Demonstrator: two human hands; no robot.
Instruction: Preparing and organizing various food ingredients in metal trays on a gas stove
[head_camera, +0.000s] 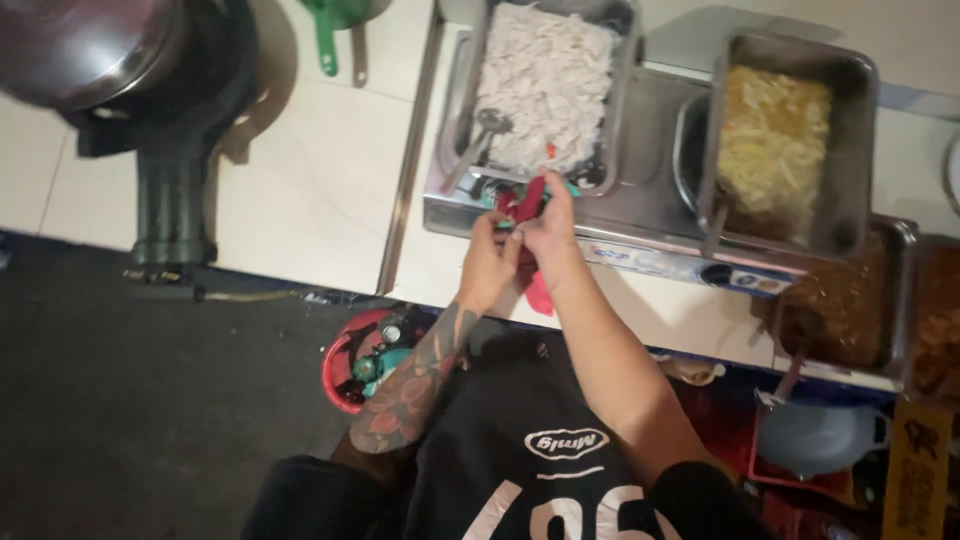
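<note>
My left hand (487, 262) and my right hand (553, 228) meet in front of my chest, over the front edge of a white tiled counter (330, 180). Both pinch a crumpled red plastic bag (526, 203), part of which hangs below my right wrist (540, 293). The bag's top reaches the near end of a steel tray of shredded white food (545, 85). A metal spoon (480, 135) lies on that tray's left side. My left forearm is tattooed.
A steel tray of yellow shredded food (775, 140) sits to the right, with trays of brown food (850, 300) beyond. A large dark stove burner with a steel pot (110, 60) stands far left. A red basket (365, 355) lies on the dark floor.
</note>
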